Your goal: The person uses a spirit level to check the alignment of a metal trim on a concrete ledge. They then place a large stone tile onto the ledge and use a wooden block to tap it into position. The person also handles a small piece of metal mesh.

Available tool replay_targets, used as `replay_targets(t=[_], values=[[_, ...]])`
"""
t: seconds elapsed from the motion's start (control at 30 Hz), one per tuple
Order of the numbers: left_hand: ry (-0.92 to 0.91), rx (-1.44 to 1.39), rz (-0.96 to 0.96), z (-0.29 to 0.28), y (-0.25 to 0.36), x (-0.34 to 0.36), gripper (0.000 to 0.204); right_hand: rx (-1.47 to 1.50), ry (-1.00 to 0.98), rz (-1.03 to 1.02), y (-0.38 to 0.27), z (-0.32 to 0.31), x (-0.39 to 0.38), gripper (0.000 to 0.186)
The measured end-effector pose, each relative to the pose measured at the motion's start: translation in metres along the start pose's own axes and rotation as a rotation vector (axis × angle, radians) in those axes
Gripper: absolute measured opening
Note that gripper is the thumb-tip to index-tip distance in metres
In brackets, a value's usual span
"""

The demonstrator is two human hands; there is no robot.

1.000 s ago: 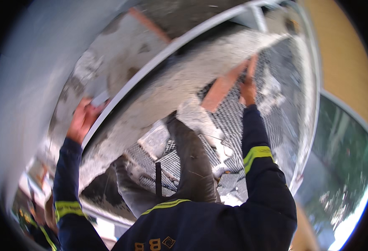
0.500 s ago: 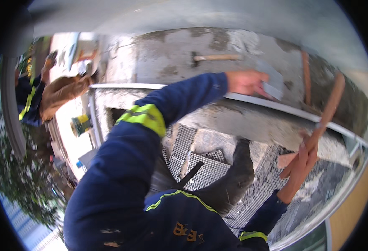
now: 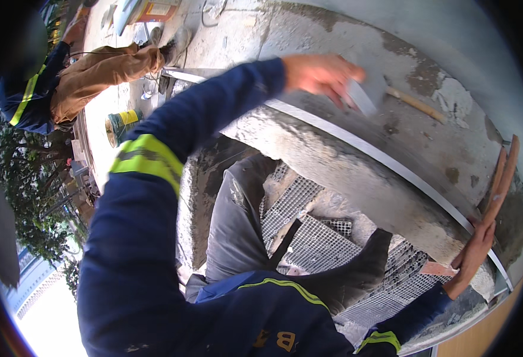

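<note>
Head view, rail near right hand, bucket

A blurred pale plate is held tilted, well apart from a slim, slanted reddish-brown strip.

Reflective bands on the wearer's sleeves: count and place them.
2: one reflective band around the left sleeve; another band around the right sleeve, near the bottom edge. More may be hidden.

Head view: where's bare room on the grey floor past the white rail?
Bare-looking: the grey floor between the wooden handle and white rail; also between the left hand and pale wall. Crowded: the rail's right end, with the right hand and a reddish strip; gridded panels around the legs.
</note>
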State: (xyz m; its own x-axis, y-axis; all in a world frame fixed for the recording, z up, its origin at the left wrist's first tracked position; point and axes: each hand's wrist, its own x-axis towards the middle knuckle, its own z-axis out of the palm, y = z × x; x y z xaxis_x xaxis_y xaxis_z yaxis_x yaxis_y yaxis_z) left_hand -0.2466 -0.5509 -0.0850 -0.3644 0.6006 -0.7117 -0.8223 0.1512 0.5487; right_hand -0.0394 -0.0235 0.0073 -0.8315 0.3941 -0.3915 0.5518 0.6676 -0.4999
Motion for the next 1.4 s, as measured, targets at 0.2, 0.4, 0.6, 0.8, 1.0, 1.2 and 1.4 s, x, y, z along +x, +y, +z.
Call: replay_targets(t=[0.2,0.4,0.6,0.8,1.0,1.2,1.4], values=[[0.324,0.246,-0.167,-0.218,0.013,-0.144,0.034,-0.154,-0.142,0.025,-0.087,0.039,-0.019,0.064],[0.332,0.162,-0.227,-0.335,-0.025,-0.197,0.055,-0.493,-0.291,-0.040,-0.218,0.119,-0.038,0.055],[0.228,0.110,-0.376,-0.388,-0.056,-0.171,0.058,-0.522,-0.538,-0.165,-0.332,0.192,-0.041,0.047],[0.124,0.324,-0.541,-0.413,-0.041,-0.131,0.049,-0.432,-0.641,-0.292,-0.381,0.251,-0.044,0.028],[0.150,0.203,-0.399,-0.420,-0.049,-0.104,0.054,-0.401,-0.710,-0.318,-0.396,0.280,-0.030,0.030],[0.248,0.033,-0.075,-0.410,-0.011,-0.050,0.050,-0.511,-0.805,-0.409,-0.415,0.307,-0.025,0.035],[0.374,-0.264,0.208,-0.443,0.026,0.023,0.047,-0.500,-0.834,-0.430,-0.420,0.320,-0.016,0.036]])
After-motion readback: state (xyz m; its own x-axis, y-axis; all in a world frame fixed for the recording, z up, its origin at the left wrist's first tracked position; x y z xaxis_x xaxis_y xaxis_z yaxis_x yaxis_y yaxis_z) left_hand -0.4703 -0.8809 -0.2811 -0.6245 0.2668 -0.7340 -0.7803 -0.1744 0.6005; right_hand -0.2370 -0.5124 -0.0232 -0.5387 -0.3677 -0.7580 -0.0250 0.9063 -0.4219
